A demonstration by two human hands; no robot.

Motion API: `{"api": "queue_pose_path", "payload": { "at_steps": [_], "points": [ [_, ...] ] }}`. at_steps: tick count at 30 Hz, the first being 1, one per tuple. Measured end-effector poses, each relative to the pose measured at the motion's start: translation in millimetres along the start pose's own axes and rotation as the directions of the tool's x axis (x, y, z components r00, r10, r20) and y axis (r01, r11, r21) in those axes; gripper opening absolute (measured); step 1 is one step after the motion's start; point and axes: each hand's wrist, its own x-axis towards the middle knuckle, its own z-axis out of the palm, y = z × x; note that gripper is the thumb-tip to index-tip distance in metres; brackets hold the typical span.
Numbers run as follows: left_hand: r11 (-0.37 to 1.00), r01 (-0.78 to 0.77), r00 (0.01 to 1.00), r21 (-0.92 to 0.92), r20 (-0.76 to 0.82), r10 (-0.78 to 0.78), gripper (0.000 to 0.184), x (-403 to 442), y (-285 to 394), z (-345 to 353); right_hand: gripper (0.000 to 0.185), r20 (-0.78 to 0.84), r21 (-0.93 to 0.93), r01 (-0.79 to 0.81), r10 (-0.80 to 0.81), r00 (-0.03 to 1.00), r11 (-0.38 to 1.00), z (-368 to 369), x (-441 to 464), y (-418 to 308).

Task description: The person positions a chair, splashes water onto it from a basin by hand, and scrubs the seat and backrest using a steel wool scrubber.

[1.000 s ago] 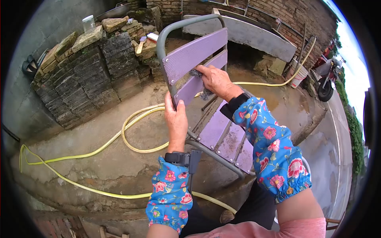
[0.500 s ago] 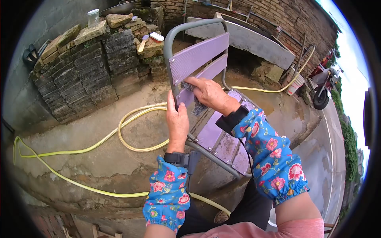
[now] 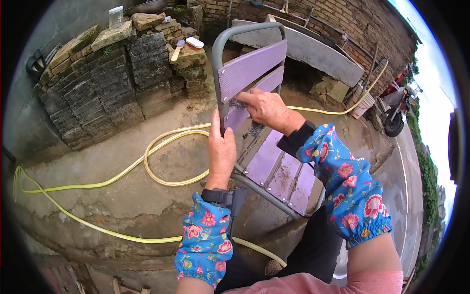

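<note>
A chair with a grey metal frame and purple slats (image 3: 254, 66) stands in front of me, its seat (image 3: 281, 171) speckled with dirt. My left hand (image 3: 222, 152) is closed around the near side post of the backrest, below the upper slat. Against the lower back slat, my right hand (image 3: 269, 110) presses a grey scouring pad (image 3: 255, 129), which shows under its fingers and below the palm. Both forearms wear blue flowered sleeves.
A yellow hose (image 3: 105, 182) loops over the concrete floor at the left. Stacked bricks (image 3: 98, 93) hold a clear jar (image 3: 116, 17) and a brush (image 3: 177, 50). At the back are a stone trough (image 3: 313, 49), a bucket (image 3: 363, 105) and a motorcycle (image 3: 395, 115).
My right hand with the scouring pad has shifted left and then back right along the lower slat. My left hand stays on the post. The chair sits slightly further right in view.
</note>
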Motion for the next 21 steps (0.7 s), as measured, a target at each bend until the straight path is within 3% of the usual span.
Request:
{"api": "queue_pose_path", "payload": {
  "at_steps": [2,5,8,10,11,13,15,17,21],
  "points": [
    [0.993,-0.116,0.991,-0.021,-0.068,0.114,0.056,3,-4,5,0.038,-0.044,0.011,-0.009,0.010,0.999,1.000,5,-2,-1],
    [0.991,-0.040,0.995,0.127,-0.083,0.051,0.056,-4,10,7,0.036,-0.059,0.145,0.035,-0.027,0.998,0.989,5,-11,-29],
    [0.997,-0.068,0.995,0.037,-0.075,0.071,0.057,-2,5,8,0.038,-0.028,0.105,0.064,-0.062,0.998,0.992,8,-6,-11],
    [0.996,-0.084,0.993,-0.011,-0.079,0.083,0.057,-2,4,9,0.040,-0.158,0.059,0.032,-0.022,0.987,0.998,20,0,21],
    [0.993,-0.103,0.992,-0.058,-0.075,0.098,0.058,-1,6,8,0.041,-0.100,0.005,-0.123,0.123,0.987,0.992,16,4,35],
    [0.998,-0.069,0.993,0.006,-0.093,0.069,0.057,-1,9,9,0.042,-0.086,0.024,-0.190,0.191,0.978,0.981,22,13,50],
    [0.997,-0.040,0.995,0.064,-0.090,0.046,0.055,-2,12,11,0.043,-0.130,0.136,-0.115,0.133,0.983,0.984,27,3,28],
    [0.999,0.024,0.997,-0.027,-0.079,-0.026,0.049,1,11,11,0.043,-0.100,0.309,-0.024,0.058,0.993,0.951,22,-16,-19],
    [0.998,0.050,0.996,-0.030,-0.069,-0.052,0.040,1,14,8,0.043,-0.106,0.243,-0.012,0.038,0.994,0.970,24,-8,17]
  ]
}}
